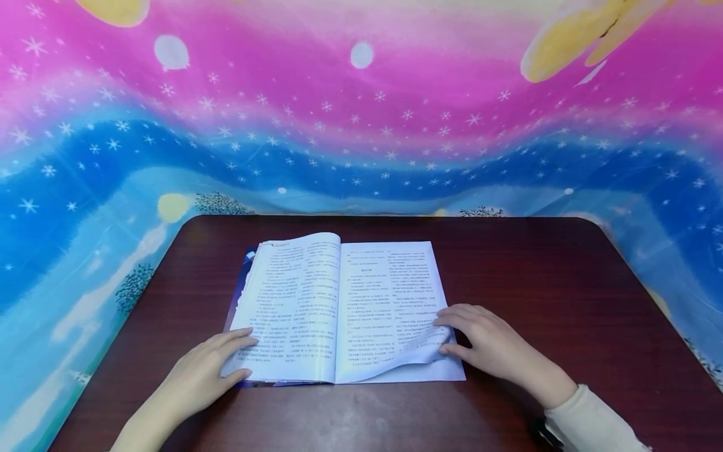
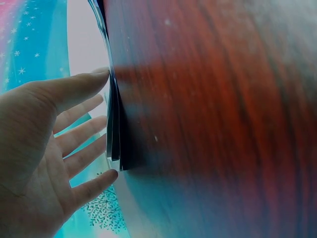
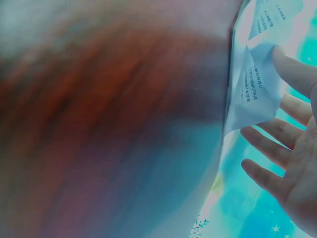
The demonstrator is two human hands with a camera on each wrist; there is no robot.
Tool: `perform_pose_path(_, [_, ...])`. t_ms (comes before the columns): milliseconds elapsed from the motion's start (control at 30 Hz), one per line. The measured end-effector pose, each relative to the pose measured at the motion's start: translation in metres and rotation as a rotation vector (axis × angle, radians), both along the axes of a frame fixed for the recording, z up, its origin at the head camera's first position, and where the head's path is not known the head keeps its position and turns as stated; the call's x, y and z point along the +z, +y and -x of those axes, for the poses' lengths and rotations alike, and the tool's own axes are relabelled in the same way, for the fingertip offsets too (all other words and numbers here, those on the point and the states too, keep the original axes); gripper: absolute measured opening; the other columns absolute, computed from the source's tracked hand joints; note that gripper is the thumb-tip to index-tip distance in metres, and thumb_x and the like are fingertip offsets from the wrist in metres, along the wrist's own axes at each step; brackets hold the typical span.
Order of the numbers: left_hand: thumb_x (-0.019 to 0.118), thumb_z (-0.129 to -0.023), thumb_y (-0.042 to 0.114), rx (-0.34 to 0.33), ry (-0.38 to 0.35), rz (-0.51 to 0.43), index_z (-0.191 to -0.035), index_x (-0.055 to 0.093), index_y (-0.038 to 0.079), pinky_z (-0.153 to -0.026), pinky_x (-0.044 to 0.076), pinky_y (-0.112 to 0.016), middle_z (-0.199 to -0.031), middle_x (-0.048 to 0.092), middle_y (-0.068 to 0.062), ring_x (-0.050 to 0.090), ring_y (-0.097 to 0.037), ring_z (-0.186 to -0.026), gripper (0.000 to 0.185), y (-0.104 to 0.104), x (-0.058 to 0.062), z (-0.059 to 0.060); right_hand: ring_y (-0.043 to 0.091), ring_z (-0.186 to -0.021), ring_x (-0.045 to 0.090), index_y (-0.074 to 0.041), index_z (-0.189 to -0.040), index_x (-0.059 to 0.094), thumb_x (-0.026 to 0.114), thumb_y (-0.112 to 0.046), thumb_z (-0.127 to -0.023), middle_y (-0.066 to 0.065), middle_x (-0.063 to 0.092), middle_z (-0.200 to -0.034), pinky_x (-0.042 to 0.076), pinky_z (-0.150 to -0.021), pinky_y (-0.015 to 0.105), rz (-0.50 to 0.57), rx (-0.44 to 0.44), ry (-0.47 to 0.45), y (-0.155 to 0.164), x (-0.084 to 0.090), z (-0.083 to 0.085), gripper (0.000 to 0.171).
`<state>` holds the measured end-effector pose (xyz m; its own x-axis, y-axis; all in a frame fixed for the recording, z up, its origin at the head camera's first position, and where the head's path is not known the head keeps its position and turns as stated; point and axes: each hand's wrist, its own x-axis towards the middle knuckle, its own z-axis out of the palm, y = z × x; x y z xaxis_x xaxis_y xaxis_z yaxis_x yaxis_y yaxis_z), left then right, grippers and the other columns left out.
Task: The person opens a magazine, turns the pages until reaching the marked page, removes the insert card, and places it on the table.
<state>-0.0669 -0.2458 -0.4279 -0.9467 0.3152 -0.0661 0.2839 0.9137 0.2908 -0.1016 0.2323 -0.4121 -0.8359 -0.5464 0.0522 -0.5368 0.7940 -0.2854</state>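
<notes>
An open magazine (image 1: 299, 307) with printed text columns lies on the table, its left pages bowed up near the spine. Fingers of my left hand (image 1: 206, 367) rest spread and fairly straight on the lower left page, thumb at the bottom edge. In the left wrist view the left hand (image 2: 54, 134) is beside the stacked page edges (image 2: 115, 124). At the lower right, my right hand (image 1: 486, 336) pinches the lifted corner of a page (image 1: 420, 345) between thumb and fingers. The right wrist view shows that bent page (image 3: 255, 89) against the thumb of the right hand (image 3: 292, 144).
The dark reddish-brown wooden table (image 1: 525, 276) has rounded far corners. Behind and around it hangs a colourful cloth backdrop (image 1: 361, 125) with snowflakes. A dark blue cover edge (image 1: 241, 282) shows under the left pages.
</notes>
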Motion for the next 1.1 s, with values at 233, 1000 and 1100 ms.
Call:
perform_pose_path(233, [0.083,-0.080,0.027,0.001,0.008,0.000,-0.126,0.068,0.013,-0.098,0.044,-0.060,-0.137,0.058,-0.011,0.054,-0.037,-0.125,0.050,0.001,0.000,0.001,0.023,-0.119,0.057,-0.012,-0.119,0.070,0.082,-0.033,-0.082,0.001,0.066,-0.121,0.044,-0.103,0.049,0.058,-0.009,0.060,-0.005,0.006,0.007,0.044])
perform_pose_path(1000, [0.078,-0.086,0.028,-0.143,0.305,-0.124,-0.122,0.069,0.022,-0.093,0.052,-0.041,-0.123,0.066,0.008,0.062,-0.012,-0.113,0.037,0.075,0.026,-0.011,0.019,-0.118,0.052,-0.016,-0.112,0.070,0.089,-0.029,-0.074,-0.001,0.063,-0.119,0.043,-0.100,0.043,0.263,0.022,0.264,-0.026,0.026,0.011,0.045])
perform_pose_path(1100, [0.077,-0.087,0.028,-0.180,0.352,-0.174,-0.124,0.068,0.022,-0.095,0.051,-0.040,-0.125,0.065,0.009,0.060,-0.012,-0.116,0.038,0.091,0.030,-0.010,0.018,-0.117,0.052,-0.017,-0.112,0.070,0.089,-0.029,-0.074,-0.002,0.062,-0.118,0.043,-0.098,0.042,0.277,0.027,0.283,-0.030,0.029,0.011,0.045])
